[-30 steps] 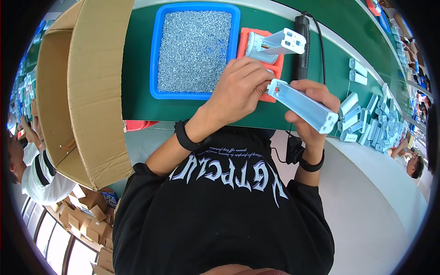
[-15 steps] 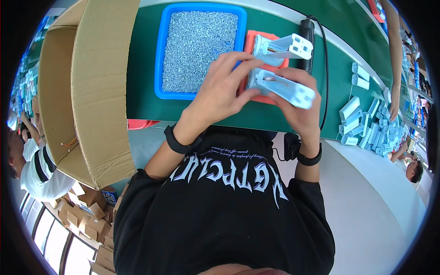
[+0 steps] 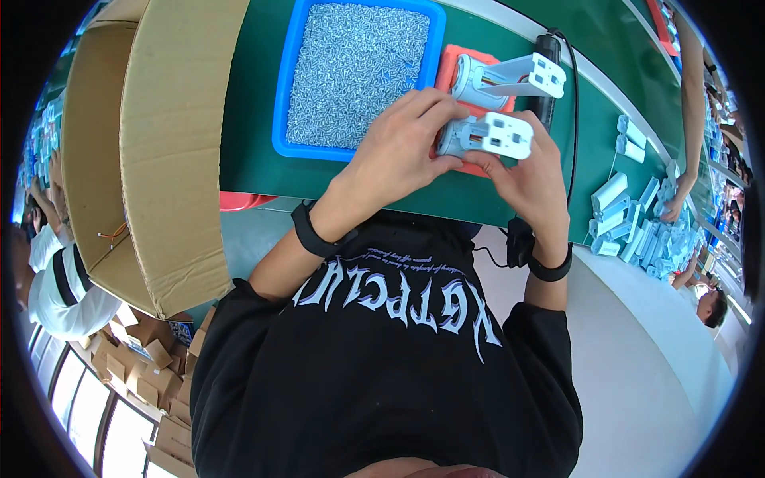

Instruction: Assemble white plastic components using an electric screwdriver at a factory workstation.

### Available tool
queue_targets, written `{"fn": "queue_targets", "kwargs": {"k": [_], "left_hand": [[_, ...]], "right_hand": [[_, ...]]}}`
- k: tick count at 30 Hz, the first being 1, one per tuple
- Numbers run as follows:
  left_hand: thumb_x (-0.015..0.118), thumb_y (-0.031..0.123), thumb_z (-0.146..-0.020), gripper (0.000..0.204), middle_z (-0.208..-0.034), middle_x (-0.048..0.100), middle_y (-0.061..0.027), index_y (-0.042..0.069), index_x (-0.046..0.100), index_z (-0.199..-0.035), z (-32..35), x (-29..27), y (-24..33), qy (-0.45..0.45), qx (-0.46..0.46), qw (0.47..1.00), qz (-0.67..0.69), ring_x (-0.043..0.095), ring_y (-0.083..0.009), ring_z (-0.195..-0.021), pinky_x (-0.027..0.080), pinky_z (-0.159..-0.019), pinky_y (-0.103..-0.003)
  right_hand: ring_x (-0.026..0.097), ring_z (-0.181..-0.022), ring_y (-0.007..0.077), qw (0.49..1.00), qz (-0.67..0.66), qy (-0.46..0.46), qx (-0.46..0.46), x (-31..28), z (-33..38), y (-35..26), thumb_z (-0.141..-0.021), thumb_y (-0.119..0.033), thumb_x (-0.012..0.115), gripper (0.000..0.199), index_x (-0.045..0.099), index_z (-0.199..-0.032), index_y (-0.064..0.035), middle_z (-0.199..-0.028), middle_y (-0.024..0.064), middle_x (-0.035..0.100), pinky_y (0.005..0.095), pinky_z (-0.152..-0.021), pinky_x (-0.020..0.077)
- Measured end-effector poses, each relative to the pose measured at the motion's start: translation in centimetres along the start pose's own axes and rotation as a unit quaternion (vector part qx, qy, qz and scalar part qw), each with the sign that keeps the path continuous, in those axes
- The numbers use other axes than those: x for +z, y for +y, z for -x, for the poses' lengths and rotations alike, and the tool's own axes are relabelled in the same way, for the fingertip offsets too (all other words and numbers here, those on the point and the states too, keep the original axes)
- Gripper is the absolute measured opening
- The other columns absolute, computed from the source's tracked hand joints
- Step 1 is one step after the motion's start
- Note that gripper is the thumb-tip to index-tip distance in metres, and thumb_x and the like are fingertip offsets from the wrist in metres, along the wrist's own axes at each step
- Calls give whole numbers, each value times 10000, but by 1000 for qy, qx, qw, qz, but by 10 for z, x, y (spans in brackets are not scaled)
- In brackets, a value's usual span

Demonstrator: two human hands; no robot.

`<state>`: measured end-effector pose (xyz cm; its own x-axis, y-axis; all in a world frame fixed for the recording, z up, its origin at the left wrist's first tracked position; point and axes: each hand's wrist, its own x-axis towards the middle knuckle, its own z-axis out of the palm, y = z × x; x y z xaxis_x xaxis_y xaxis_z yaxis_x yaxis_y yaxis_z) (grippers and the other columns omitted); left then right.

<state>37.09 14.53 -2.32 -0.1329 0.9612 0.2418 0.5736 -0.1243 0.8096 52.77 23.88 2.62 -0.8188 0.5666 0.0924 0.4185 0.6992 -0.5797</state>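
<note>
Both of my hands are on the nearer of two pale blue plastic housings (image 3: 507, 136), which has a round base and a flat end plate with square holes. My left hand (image 3: 401, 146) grips its round base from the left, thumb and fingers closed around it. On the other side, my right hand (image 3: 532, 177) holds the end-plate part between thumb and fingers. Just beyond sits a second pale blue housing (image 3: 481, 83), with thin wires inside, on a red foam holder (image 3: 448, 70). My hands partly hide the holder's near part.
A blue tray (image 3: 281, 95) full of small silver screws stands left of the holder. A black electric screwdriver (image 3: 545, 76) with a cable lies to its right. A tall cardboard box (image 3: 179, 159) stands at left. Several pale blue parts (image 3: 610, 195) lie at right, near another person's arm (image 3: 692, 119).
The nearer housing has turned in my hands: its end plate has swung up and away from me and faces upward. My right hand has shifted with it. The other person's hand has moved lower.
</note>
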Motion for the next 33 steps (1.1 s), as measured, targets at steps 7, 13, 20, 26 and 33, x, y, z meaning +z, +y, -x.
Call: {"fn": "queue_targets", "kwargs": {"k": [7,13,20,26,33], "left_hand": [[798,85,-579,466,-1009,595,-83,55,609,-1004,0,2,0,15,-20,1000,15,592,-271,-910,499,-768,-348],[783,63,-603,439,-1000,596,-80,59,610,-1007,5,3,2,4,-29,999,14,591,-274,-905,500,-768,-351],[744,46,-660,380,-971,591,-84,64,609,-1015,5,6,7,64,-4,998,5,588,-269,-891,496,-753,-353],[666,134,-755,251,-849,593,-95,66,599,-987,5,-51,-7,-37,-89,988,-125,579,-301,-863,476,-725,-406],[617,137,-785,121,-785,580,-101,77,610,-890,5,-42,-12,-172,-140,963,-155,595,-304,-786,473,-648,-417]], "right_hand": [[593,-709,259,999,-41,34,-3,12,7,2,-658,-30,730,343,606,-977,-42,-863,92,598,326,-609,482],[623,-733,239,996,-71,37,42,19,10,-4,-641,-51,779,372,614,-974,-27,-860,82,623,296,-659,482],[610,-812,170,998,-56,17,-5,19,11,15,-606,-71,818,457,604,-1006,-16,-977,72,618,292,-665,486],[567,-772,164,955,24,116,271,-19,13,63,-757,-154,722,431,552,-1133,-31,-1025,98,595,273,-698,473],[539,-734,159,946,-125,47,295,-10,-4,128,-763,-234,688,573,436,-1214,13,-920,92,565,258,-699,466]]}}
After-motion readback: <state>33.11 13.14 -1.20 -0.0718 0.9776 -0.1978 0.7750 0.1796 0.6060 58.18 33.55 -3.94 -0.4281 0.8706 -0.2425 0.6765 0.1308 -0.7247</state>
